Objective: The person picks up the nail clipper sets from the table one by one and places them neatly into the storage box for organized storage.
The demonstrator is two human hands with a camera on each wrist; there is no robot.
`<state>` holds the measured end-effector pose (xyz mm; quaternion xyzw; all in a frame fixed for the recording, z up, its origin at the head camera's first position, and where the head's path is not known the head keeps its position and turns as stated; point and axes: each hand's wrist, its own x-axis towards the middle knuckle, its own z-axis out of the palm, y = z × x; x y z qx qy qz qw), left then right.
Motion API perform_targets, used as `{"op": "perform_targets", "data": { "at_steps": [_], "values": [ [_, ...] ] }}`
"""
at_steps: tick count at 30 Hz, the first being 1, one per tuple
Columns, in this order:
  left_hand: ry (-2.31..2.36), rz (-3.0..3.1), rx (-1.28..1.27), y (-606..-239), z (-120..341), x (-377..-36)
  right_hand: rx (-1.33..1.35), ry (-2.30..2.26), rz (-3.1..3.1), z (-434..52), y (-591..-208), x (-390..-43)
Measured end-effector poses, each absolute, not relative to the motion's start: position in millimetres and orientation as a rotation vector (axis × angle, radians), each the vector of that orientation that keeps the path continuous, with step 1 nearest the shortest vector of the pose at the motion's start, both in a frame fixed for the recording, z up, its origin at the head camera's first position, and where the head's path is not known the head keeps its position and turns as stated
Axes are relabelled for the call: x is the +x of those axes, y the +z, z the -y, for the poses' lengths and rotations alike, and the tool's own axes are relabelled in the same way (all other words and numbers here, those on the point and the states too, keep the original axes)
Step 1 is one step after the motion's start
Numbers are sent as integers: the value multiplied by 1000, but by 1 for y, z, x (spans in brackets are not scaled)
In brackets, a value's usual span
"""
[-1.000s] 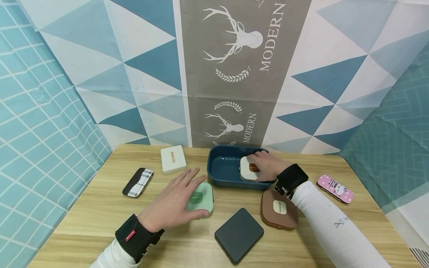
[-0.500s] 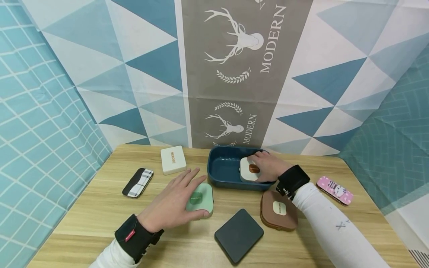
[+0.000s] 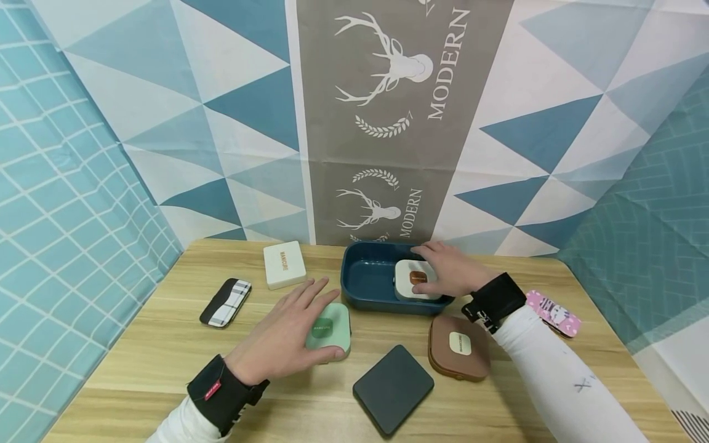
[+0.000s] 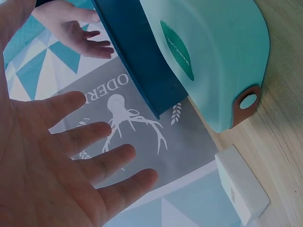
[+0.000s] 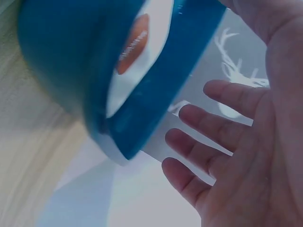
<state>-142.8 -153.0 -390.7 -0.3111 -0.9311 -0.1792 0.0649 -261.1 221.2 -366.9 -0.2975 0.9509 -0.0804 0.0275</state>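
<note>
Step in hand, as we judge it: letting go of a white case [image 3: 408,274] set flat in the right half of a dark blue bin [image 3: 382,303]. The next move would call for lifting clear of the rim without dragging that case.

1. Tabletop [image 3: 310,412]: pale wood-grain, streaked, carrying everything listed.
2. Bin: glossy, probably moulded plastic; oblong, rounded corners.
3. Hands, two. The right hand [image 3: 455,272] has fingers spread and grasps nothing; its thumb overlies the white case, though we cannot tell whether it touches. The left hand [image 3: 288,335], also spread and unladen, reaches over the green case.
4. Black case [image 3: 394,389]: flat, matt, near-square.
5. Brown case [image 3: 471,363]: leather-like, rounded corners, cream label.
6. Green case [image 3: 338,335]: smooth, softly rounded, with a brown snap tab [image 4: 244,106].
7. White case: rounded square, brown label.
8. White box [image 3: 284,264]: crisp-edged, gilt-coloured lettering.
9. Pink case [image 3: 555,314]: slim, printed.
10. Plaid case [image 3: 225,303]: slim, part black, part checked.
</note>
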Motion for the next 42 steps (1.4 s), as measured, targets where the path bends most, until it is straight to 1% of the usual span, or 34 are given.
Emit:
{"op": "perform_targets", "data": {
  "at_steps": [6, 23, 28, 35, 42],
  "values": [
    [-549, 2801, -943, -390, 153, -142, -966, -340, -2987, -226, -357, -250],
    [-532, 2772, -925, -389, 156, -143, -963, -480, -3039, -233, -342, -206],
    [-530, 2764, -912, -388, 156, -144, -1012, -503, -3065, -235, -342, -191],
    [-521, 2760, -910, -384, 156, -148, -1015, -502, -3100, -240, -345, -173],
    [-530, 2767, -893, -381, 158, -153, -1095, -536, -3099, -244, -351, -158]
  ]
}}
